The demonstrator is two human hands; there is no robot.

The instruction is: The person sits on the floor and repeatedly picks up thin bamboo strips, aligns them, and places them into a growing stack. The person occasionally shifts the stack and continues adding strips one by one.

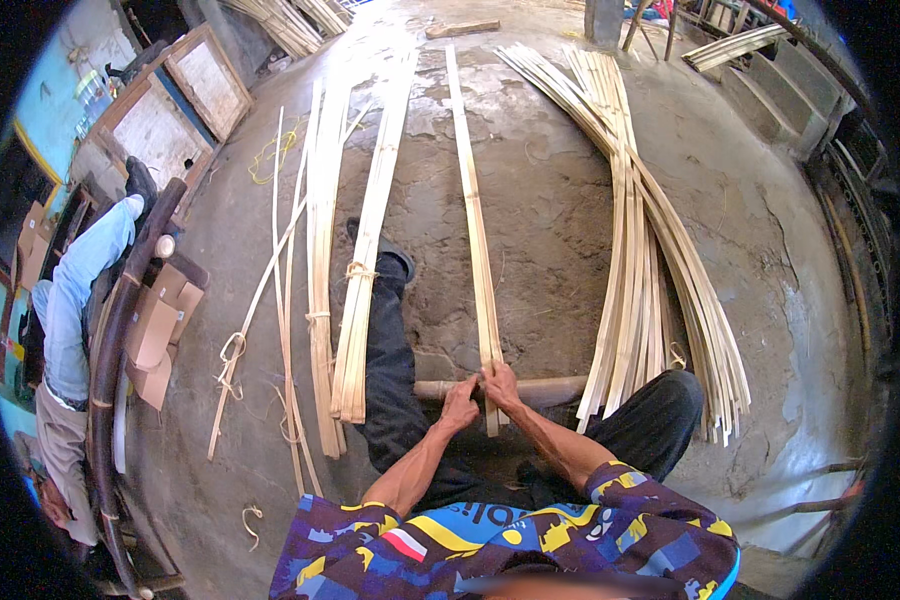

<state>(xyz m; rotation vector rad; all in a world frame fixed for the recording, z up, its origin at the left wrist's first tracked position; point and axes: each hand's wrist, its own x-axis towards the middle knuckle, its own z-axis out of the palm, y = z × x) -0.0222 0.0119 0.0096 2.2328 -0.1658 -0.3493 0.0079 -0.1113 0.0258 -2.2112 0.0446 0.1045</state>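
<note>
We sit on the cracked grey concrete floor [570, 200] with our legs spread, and both hands meet at the near end of a long pale bamboo strip [475, 230] that runs straight away from us toward the far side of the yard. Our left hand [459, 404] and right hand [500, 385] are side by side, almost touching, fingers pinched closed on the strip's end where it crosses a short brown wooden bar [545, 388] lying across our lap line. Whether the strip is 1 piece or 2 thin layers, we cannot tell.

To the left of our black-trousered left leg [390, 350] lies a tied bundle of flat bamboo slats [365, 260], and further left a thinner bundle of slats [320, 250] with loose slivers beside it. To the right, a large fanned sheaf of bamboo strips [640, 260] curves past our right knee, its near ends just beside the knee. The floor between the held strip and that sheaf is bare, as is the stretch between the strip and the left bundle.

At the left rim a person in a light blue shirt [75, 290] sits behind a dark curved pole [120, 340]; cardboard boxes [160, 325] stand near. The picture's edges bend and darken, so the stacked timber at the far right is hard to make out.
</note>
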